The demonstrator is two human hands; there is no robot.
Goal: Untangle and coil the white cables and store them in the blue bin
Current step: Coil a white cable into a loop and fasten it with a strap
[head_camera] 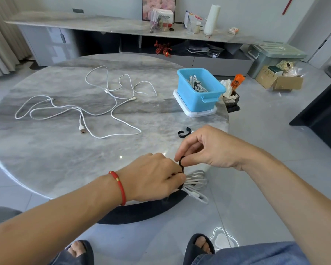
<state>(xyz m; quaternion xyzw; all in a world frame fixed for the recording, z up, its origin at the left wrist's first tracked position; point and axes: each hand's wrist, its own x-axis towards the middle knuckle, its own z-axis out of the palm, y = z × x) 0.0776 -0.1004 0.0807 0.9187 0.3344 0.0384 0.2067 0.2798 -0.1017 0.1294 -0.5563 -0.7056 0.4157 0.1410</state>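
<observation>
Task partly complete: one tied bundle (198, 84) lies in the blue bin (200, 87) beyond the right hand (212, 148), which pinches a black strap (182, 162) around the coil (196, 181) gripped by the left hand (153, 176); loose white cables (80, 109) remain far left.

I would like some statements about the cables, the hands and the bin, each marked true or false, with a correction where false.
1. The blue plastic bin already holds a coiled cable. True.
2. The left hand lies flat on the round marble table. False: it grips a coiled white cable.
3. The right hand pinches a black strap. True.
4. All cables are coiled. False: loose white cables still lie spread on the table.
5. A second black strap lies inside the bin. False: it lies on the table.
</observation>
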